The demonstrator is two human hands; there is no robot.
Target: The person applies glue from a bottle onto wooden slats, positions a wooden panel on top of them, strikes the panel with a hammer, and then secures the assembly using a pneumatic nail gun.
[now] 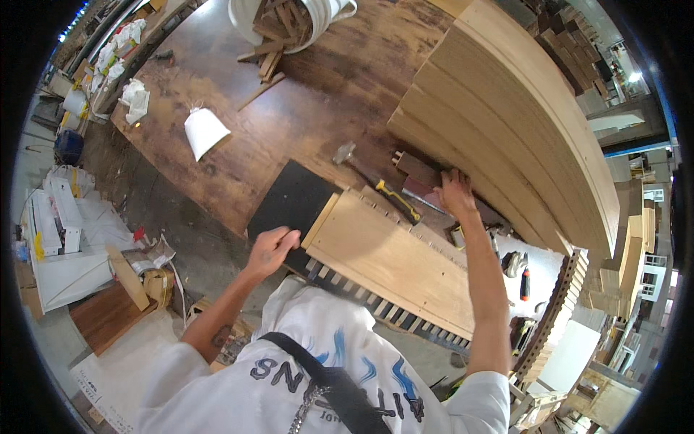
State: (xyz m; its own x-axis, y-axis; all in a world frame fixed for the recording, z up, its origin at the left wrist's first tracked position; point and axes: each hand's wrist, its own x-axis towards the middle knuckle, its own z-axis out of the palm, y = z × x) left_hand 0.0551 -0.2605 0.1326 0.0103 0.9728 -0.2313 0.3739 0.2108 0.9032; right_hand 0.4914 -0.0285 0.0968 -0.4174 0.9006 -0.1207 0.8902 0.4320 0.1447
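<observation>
In front of my body lies a long light wooden panel [394, 264], with a row of small pegs or notches along its far edge. My left hand [273, 249] is closed beside the panel's left end, next to a flat black sheet [290, 199]. What its fingers hold, if anything, is hidden. Beyond the panel, my right hand [455, 195] reaches down with bent fingers onto a dark reddish-brown box or block [418, 172]. Its fingertips are partly hidden, so their contents do not show. A hammer [376, 182] with a yellow and black handle lies between the panel and that dark piece.
Large stacked brown boards [499, 108] fill the table's far right. A white bucket [318, 22] of wood scraps and a white bag [205, 132] stand on the brown tabletop [289, 130]. A red and black hand tool [525, 278] lies right, near a slotted wooden strip [553, 315].
</observation>
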